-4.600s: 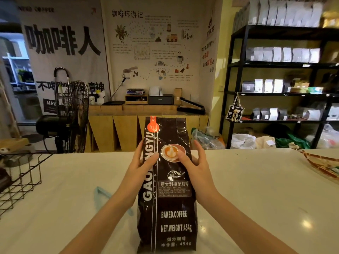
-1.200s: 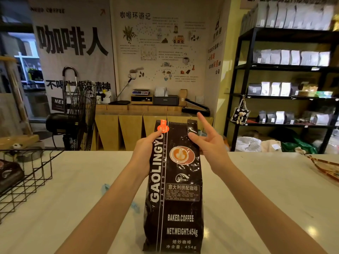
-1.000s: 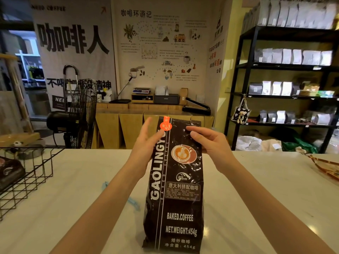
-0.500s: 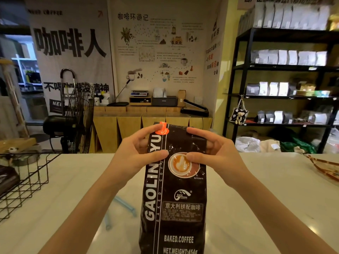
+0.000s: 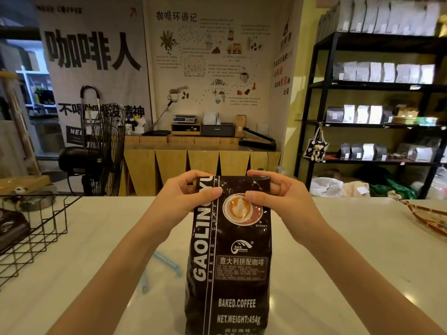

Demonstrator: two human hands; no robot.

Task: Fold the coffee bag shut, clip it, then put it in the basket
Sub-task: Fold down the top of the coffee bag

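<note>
A tall dark brown coffee bag [image 5: 229,274] stands upright on the white counter [image 5: 350,262] in front of me. Its top edge is folded over toward the back, so the orange mark at the top is hidden. My left hand [image 5: 186,197] pinches the bag's top left corner, thumb on the front, fingers behind. My right hand [image 5: 278,197] grips the top right corner the same way. A pale blue clip [image 5: 167,262] lies on the counter just left of the bag, partly behind my left forearm. The black wire basket [image 5: 43,228] sits at the counter's left edge.
A dark packet [image 5: 12,228] lies inside the wire basket. A patterned tray [image 5: 428,216] pokes in at the counter's right edge. Beyond the counter stand a black fan [image 5: 104,151], a wooden bench with equipment, and black shelves [image 5: 377,105] of coffee bags.
Both hands went from the bag's middle up to its top corners. The top has been folded down backward, so the bag stands shorter and the orange mark is gone from sight.
</note>
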